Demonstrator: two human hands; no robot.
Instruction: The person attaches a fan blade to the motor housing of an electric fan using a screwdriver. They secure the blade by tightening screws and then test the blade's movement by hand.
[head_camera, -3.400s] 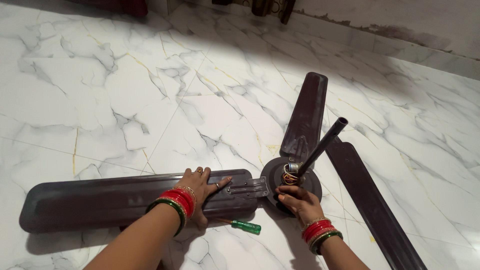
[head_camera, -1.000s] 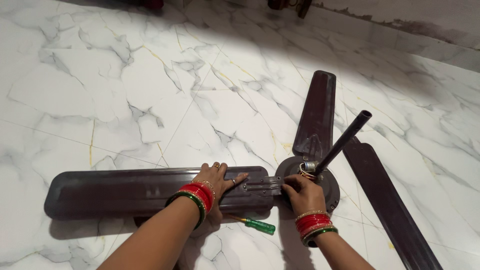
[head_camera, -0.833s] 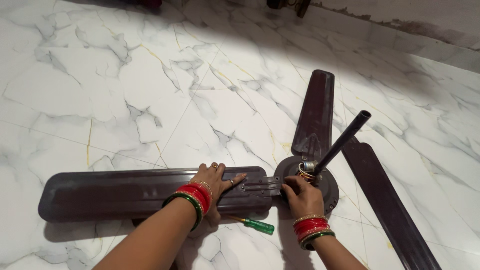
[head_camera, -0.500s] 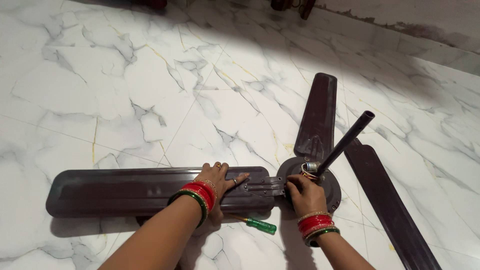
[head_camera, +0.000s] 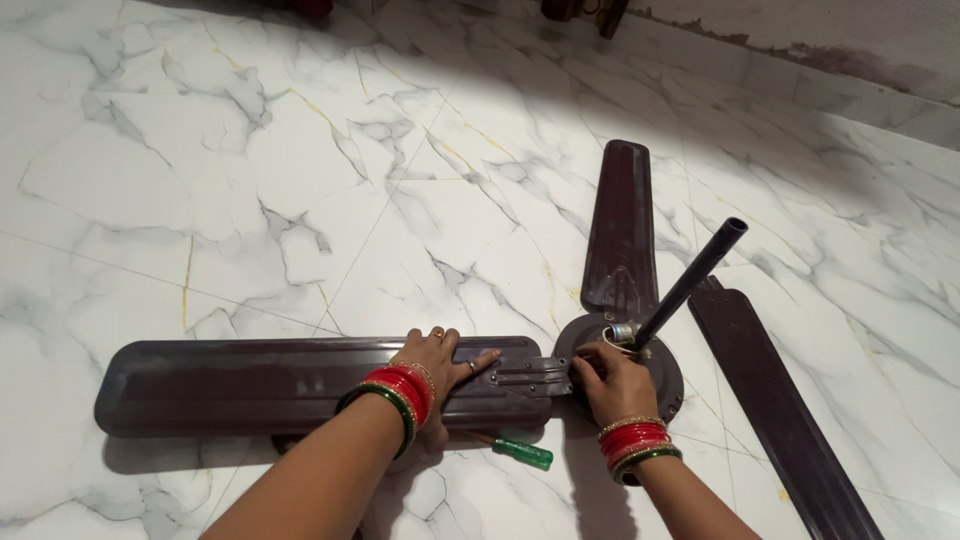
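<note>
Fan: my dark brown ceiling fan (head_camera: 640, 375) lies on the marble floor (head_camera: 300, 200), three long flat blades, black rod (head_camera: 690, 282) slanting up.
Left hand (head_camera: 440, 365): open, flat on the near blade (head_camera: 250, 385).
Right hand (head_camera: 612, 382): fingers curled on the round hub.
Screwdriver (head_camera: 515, 452): one, green handle, just below that blade.

Colours and patterns, head view.
Ceiling fan (head_camera: 620, 355): dark brown blades, hub and rod. Floor (head_camera: 300, 180): white marble, grey veins, some yellow streaks. Screwdriver (head_camera: 522, 453): green handle. Bangles (head_camera: 400, 390): red, green-edged, on both wrists.
</note>
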